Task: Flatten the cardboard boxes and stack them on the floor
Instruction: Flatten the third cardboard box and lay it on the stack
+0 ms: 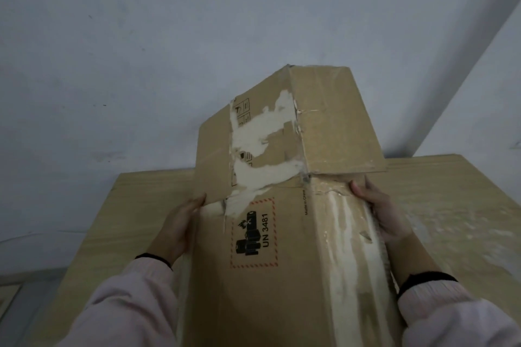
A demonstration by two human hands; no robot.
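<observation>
A brown cardboard box (287, 276) stands upright in front of me, with a black "UN 3481" battery label in a red dashed frame and pale torn patches where tape came off. Its two top flaps (335, 127) stick up and away from me. My left hand (180, 228) grips the box's left edge just below the flap. My right hand (383, 214) holds the right edge at about the same height. Both sleeves are light pink with black cuffs.
Behind the box lies a large flat cardboard sheet (456, 205), spreading left and right. A pale grey wall (197, 51) rises behind it. A strip of grey floor (31, 276) shows at the lower left.
</observation>
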